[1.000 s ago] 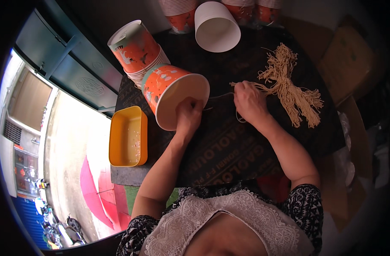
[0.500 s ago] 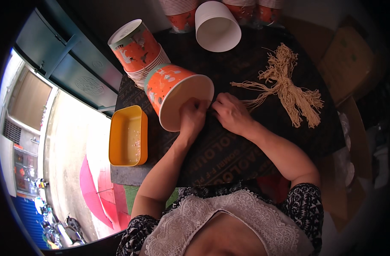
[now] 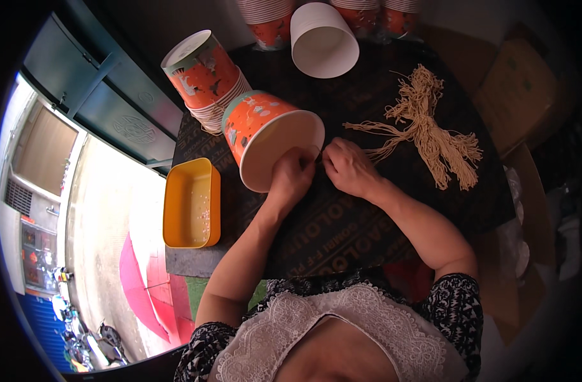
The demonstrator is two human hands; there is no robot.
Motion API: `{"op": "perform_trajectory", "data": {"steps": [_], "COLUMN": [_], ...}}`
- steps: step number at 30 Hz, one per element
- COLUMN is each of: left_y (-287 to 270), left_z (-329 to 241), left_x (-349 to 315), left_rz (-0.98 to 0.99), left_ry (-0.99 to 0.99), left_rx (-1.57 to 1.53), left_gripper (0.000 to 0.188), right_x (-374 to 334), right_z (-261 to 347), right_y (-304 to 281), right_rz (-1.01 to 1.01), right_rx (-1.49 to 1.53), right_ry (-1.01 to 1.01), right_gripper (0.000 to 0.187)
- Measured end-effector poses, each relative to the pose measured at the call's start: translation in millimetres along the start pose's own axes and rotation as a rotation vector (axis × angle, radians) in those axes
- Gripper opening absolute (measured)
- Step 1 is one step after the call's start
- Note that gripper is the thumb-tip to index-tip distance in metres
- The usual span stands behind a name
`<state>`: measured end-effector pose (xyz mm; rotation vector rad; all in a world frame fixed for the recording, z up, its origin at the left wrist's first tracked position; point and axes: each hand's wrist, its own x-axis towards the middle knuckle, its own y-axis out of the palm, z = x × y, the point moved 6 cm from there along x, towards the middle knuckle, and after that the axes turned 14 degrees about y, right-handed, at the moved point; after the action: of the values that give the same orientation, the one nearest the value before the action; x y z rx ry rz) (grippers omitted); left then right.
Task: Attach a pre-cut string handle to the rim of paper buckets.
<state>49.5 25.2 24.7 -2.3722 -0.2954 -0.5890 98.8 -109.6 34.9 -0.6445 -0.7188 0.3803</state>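
An orange paper bucket (image 3: 248, 130) with a green base band and printed figures lies tipped on its side, its open mouth turned toward me. My left hand (image 3: 293, 175) reaches into the mouth, fingers closed at the right part of the rim. Just outside that rim, my right hand (image 3: 351, 167) is closed in a pinch; what it holds is too small to make out. A bundle of beige cords (image 3: 425, 127) lies to the right, and loose strands stretch from it to behind my right hand.
Left of the bucket are a stack of nested orange buckets (image 3: 208, 76) and a yellow plastic box (image 3: 192, 204) with small bits inside. A white bucket (image 3: 310, 54) and more stacked buckets (image 3: 269, 28) stand at the back of the dark table (image 3: 367, 223).
The bucket has shifted slightly to the right and tilted a little. Both hands have moved slightly right with it, still close together at the rim.
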Motion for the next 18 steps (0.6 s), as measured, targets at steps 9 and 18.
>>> {"op": "perform_trajectory", "data": {"steps": [9, 18], "left_y": [6, 0], "left_z": [-10, -7], "left_x": [4, 2], "left_rz": [0.004, 0.025], "left_ry": [0.068, 0.045], "left_rx": [0.056, -0.097], "left_gripper": [0.01, 0.013], "right_x": [2, 2], "right_z": [5, 20], "right_y": [2, -28], "right_rz": [0.012, -0.212], "right_rx": [0.037, 0.313], "right_ry": [0.056, -0.024], "right_gripper": [0.011, 0.026]}}
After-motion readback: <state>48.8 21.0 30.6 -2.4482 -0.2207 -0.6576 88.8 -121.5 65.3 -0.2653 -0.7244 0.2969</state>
